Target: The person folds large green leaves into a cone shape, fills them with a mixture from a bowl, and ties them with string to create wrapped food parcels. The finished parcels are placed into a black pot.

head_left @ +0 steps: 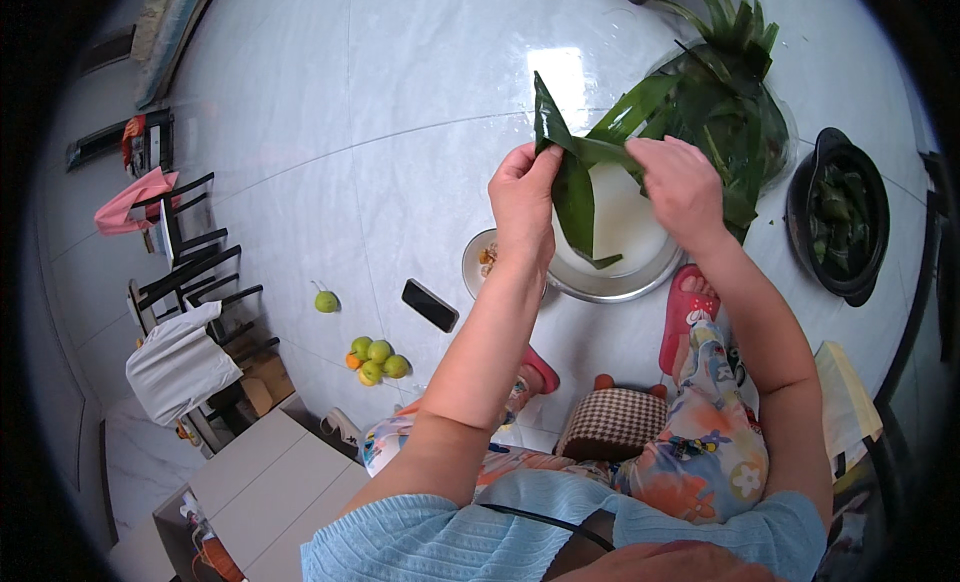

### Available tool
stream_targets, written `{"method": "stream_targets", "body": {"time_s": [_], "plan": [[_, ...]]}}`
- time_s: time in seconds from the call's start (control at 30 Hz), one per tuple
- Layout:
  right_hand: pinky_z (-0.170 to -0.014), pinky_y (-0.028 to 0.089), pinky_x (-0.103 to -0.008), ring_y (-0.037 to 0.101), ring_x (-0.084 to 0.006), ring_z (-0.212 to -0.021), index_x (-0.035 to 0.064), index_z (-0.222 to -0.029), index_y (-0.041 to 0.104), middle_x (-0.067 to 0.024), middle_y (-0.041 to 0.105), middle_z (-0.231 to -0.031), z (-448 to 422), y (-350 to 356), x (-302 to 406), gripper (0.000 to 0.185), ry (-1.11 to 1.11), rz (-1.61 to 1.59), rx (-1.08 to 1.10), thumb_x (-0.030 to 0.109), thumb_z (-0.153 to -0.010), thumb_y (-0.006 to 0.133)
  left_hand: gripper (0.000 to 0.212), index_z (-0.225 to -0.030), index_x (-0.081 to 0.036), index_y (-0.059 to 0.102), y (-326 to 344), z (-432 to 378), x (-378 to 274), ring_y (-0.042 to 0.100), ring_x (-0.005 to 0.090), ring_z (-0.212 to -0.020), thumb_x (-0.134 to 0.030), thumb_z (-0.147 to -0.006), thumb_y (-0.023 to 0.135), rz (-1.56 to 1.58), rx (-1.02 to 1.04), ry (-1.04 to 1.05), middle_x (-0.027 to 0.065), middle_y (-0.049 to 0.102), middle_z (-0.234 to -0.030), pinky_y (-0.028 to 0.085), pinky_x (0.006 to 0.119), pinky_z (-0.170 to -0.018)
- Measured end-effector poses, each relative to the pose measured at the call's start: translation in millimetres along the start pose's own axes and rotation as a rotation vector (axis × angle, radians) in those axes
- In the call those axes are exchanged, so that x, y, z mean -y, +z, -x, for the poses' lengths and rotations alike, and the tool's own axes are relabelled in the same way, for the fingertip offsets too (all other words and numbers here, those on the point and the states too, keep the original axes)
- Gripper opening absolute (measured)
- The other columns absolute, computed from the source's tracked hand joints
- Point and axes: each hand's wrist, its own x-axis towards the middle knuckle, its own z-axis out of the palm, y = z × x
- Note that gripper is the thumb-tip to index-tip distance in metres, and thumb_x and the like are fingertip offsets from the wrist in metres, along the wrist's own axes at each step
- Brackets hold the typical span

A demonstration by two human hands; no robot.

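Note:
My left hand (525,188) grips a folded green leaf (574,207) where it bends; its pointed tip stands up and a broad flap hangs down. My right hand (679,188) holds the strip of leaf that runs to the right from the fold. Below both hands is a wide metal basin (609,288) with cloudy whitish contents, partly hidden by the leaf. A small bowl (471,263) with brownish pieces sits left of the basin, partly behind my left forearm. A large heap of long green leaves (731,117) lies just beyond my right hand.
On the tiled floor are a black oval pot (799,214) holding dark green leaf-wrapped pieces, a smartphone (430,306), and several green and yellowish fruits (379,352), with one green fruit (325,301) apart. A checkered stool (615,421) stands between my legs. Chairs (187,259) are at the left.

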Motion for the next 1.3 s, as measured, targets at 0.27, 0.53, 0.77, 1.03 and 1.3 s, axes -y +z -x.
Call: {"method": "stream_targets", "body": {"time_s": [0.27,0.53,0.77,1.03,1.3], "plan": [[-0.078,0.053,-0.0267,0.069,-0.0155,-0.085,-0.0035,-0.114,0.063,-0.0133,0.071,-0.103,-9,-27,-31,0.027,0.941,-1.081,0.161,0.015,-0.098,0.052,0.012,-0.094,0.003,0.070,-2,-30,5,0.062,0.0136,-0.076,-0.003,-0.085,0.066,-0.334,-0.050,0.350,0.0067,0.066,-0.090,0.050,0.028,-0.069],[-0.080,0.052,-0.0265,0.068,-0.0132,-0.086,-0.0014,-0.113,0.062,-0.0109,0.071,-0.100,-33,-61,-31,0.026,0.792,-1.081,0.165,0.018,-0.097,0.055,0.016,-0.086,-0.009,0.065,34,-44,-5,0.061,0.0243,-0.074,-0.001,-0.073,0.071,-0.994,-0.007,1.130,0.0049,0.060,-0.081,0.048,0.036,-0.061],[-0.081,0.049,-0.0239,0.062,-0.0073,-0.085,0.0011,-0.105,0.066,0.0002,0.067,-0.087,-81,-115,-22,0.020,0.522,-0.639,0.128,0.017,-0.094,0.062,0.016,-0.076,-0.012,0.060,47,-57,-27,0.056,0.0236,-0.071,-0.003,-0.066,0.069,-1.071,0.023,1.539,0.0032,0.056,-0.078,0.043,0.036,-0.056],[-0.064,0.050,-0.0206,0.061,-0.0048,-0.071,0.0008,-0.098,0.066,-0.0001,0.067,-0.084,-74,-86,-19,0.019,0.738,-0.904,0.305,0.018,-0.092,0.063,0.014,-0.079,-0.011,0.055,61,-59,-25,0.053,0.0219,-0.069,-0.006,-0.069,0.065,-1.000,0.026,1.705,0.0027,0.051,-0.075,0.039,0.035,-0.058],[-0.064,0.052,-0.0216,0.063,-0.0060,-0.070,-0.0006,-0.101,0.066,-0.0025,0.068,-0.085,-68,-74,-13,0.019,0.843,-1.034,0.385,0.016,-0.092,0.062,0.026,-0.096,-0.008,0.065,63,-58,-22,0.052,0.0204,-0.069,-0.008,-0.070,0.065,-1.038,0.019,1.740,0.0024,0.050,-0.076,0.039,0.034,-0.059]]}}
